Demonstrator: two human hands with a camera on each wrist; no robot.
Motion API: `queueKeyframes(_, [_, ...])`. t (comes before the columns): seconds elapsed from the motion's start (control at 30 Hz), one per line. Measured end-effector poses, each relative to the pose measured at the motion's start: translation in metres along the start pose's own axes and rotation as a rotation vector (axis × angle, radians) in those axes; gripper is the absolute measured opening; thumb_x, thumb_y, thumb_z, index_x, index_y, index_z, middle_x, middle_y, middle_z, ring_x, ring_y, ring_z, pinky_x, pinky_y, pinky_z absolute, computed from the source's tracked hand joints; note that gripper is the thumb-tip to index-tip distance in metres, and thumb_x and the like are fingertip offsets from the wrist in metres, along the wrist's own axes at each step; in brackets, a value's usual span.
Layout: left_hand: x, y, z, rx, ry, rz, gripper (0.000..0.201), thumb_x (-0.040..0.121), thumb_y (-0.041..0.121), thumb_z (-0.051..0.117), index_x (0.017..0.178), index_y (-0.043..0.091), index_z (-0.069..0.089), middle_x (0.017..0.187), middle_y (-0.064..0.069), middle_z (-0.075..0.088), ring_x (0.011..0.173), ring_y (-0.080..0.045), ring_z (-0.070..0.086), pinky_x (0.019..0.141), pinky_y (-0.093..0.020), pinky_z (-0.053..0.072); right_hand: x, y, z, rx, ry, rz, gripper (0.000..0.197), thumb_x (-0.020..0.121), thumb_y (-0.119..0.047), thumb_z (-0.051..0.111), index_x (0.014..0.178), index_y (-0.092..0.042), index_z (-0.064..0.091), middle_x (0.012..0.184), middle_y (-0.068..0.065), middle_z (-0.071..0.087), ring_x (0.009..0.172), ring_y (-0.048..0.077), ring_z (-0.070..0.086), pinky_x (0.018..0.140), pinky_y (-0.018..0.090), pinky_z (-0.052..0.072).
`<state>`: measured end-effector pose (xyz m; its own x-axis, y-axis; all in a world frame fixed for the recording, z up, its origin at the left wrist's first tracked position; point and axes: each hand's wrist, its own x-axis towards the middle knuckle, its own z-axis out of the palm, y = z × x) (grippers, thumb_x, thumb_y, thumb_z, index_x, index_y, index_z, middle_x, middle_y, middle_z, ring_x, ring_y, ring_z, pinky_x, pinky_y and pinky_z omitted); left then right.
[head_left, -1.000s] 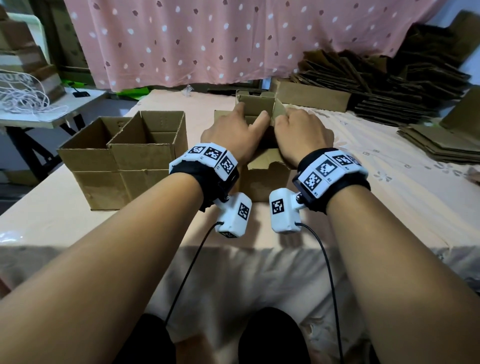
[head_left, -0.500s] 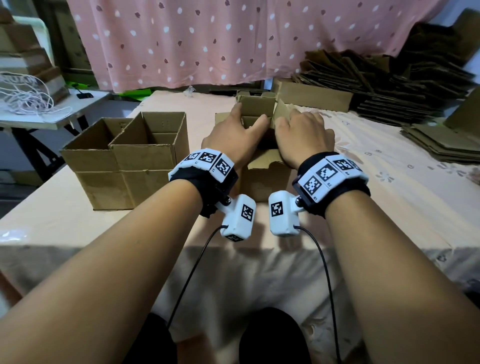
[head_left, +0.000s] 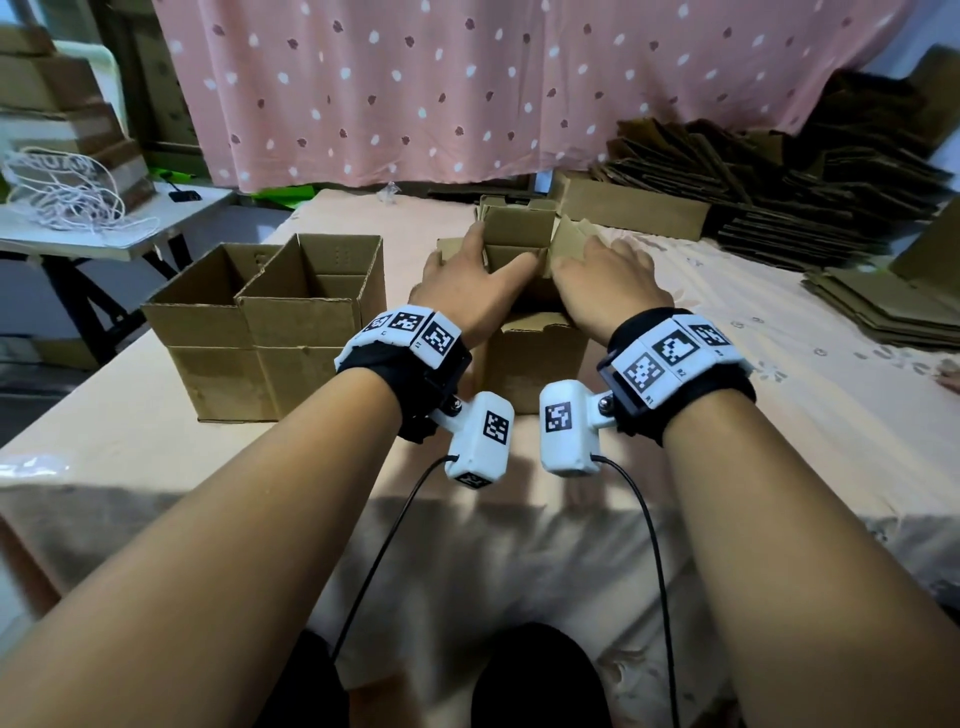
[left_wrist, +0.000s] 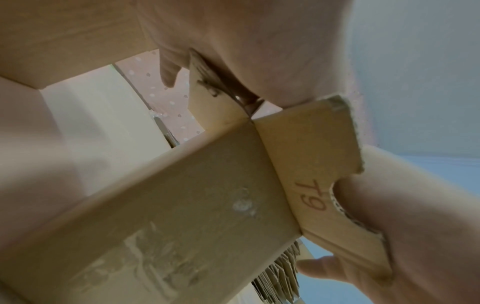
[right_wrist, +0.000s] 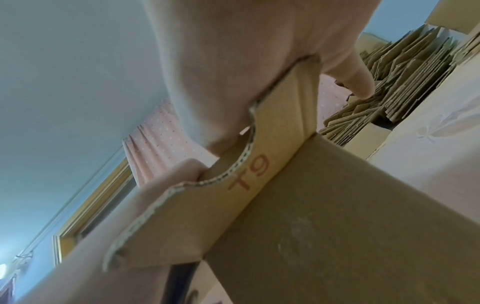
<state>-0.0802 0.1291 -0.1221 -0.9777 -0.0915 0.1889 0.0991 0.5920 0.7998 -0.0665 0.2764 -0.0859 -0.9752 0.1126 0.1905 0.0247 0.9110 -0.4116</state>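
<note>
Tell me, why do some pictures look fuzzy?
Head view: sharp in the middle, forearms stretched huge at the bottom, soft shadows on the table. Left wrist view: the box is close and blurry, the left hand pale. Right wrist view: clearer, the box's print reads T9, but the right hand looks washed out.

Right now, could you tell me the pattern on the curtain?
Pink curtain, white and dark spots; head view.
</note>
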Motion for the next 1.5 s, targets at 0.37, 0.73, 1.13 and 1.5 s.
queueKeyframes(0.37, [0.000, 0.010, -0.006, 0.101, -0.037, 0.029, 0.086, 0.076, 0.067, 0.037, 0.155, 0.036, 0.027, 0.144, -0.013, 0.055, 0.132, -0.035, 0.047, 0.108, -0.048, 0.041, 0.003, -0.011, 0.004, -0.144, 0.024, 0.056, 0.059, 0.093, -0.040, 0.028, 0.146, -0.019, 0.039, 0.153, 0.010, 0.039, 0.141, 0.035, 0.030, 0.110, 0.063, 0.024])
queueKeyframes(0.73, [-0.007, 0.036, -0.025, -0.080, 0.303, 0.230, 0.022, 0.081, 0.033, 0.064, 0.095, 0.024, 0.079, 0.092, 0.005, 0.076, 0.089, -0.015, 0.070, 0.082, -0.034, 0.058, 0.018, -0.017, 0.007, -0.267, 0.010, 0.100, 0.060, 0.094, -0.038, 0.029, 0.144, -0.009, 0.044, 0.154, 0.015, 0.038, 0.142, 0.038, 0.029, 0.113, 0.062, 0.022])
queueKeyframes(1.13, [-0.007, 0.002, -0.108, 0.362, 0.404, 0.286, 0.046, 0.085, 0.061, 0.053, 0.080, 0.020, 0.074, 0.073, 0.002, 0.070, 0.072, -0.021, 0.067, 0.068, -0.036, 0.059, 0.000, -0.074, 0.012, -0.107, 0.397, -0.350, 0.046, 0.087, -0.027, 0.040, 0.117, -0.003, 0.066, 0.123, 0.021, 0.066, 0.119, 0.040, 0.056, 0.103, 0.046, 0.041])
queueKeyframes(1.5, [-0.018, -0.065, -0.154, 0.309, 0.477, 0.201, 0.055, 0.089, 0.051, 0.046, 0.072, 0.005, 0.070, 0.064, -0.018, 0.063, 0.066, -0.036, 0.059, 0.059, -0.037, 0.047, -0.038, -0.150, 0.065, 0.303, 0.140, -0.567, 0.041, 0.088, -0.037, 0.044, 0.115, -0.020, 0.069, 0.119, 0.002, 0.068, 0.115, 0.025, 0.055, 0.091, 0.036, 0.046])
